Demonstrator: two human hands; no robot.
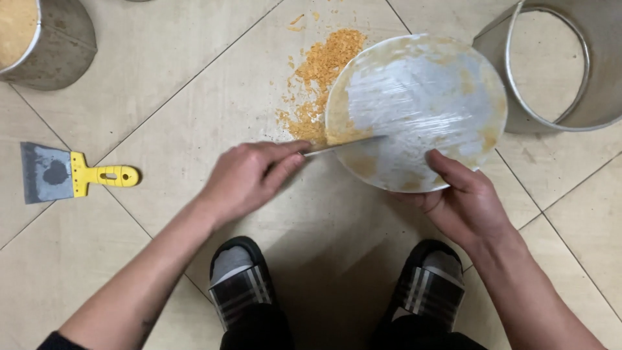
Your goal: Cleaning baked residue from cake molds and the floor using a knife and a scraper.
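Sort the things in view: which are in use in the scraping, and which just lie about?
In use:
left hand
knife
right hand
round metal plate
orange crumbs on the floor

Lying about:
yellow-handled scraper
empty metal ring
metal pot, top left

- The round pan (418, 97) I hold is dull silver-grey, smeared in patches with tan and yellowish-brown residue, heaviest along its rim.
- The knife blade (346, 145) across it is pale silver steel.
- The crumbs (321, 78) heaped beside the pan are orange-gold.
- The floor tiles (162, 97) are plain beige with thin dark grout lines.
- The scraper (68, 174) has a bright yellow handle and a grey blade bearing a darker grey blotch.
- My slippers (241, 285) are black with grey-white stripes; my socks are grey.
- Two metal buckets (602, 71) are matt grey; the left one holds a sandy yellow fill.
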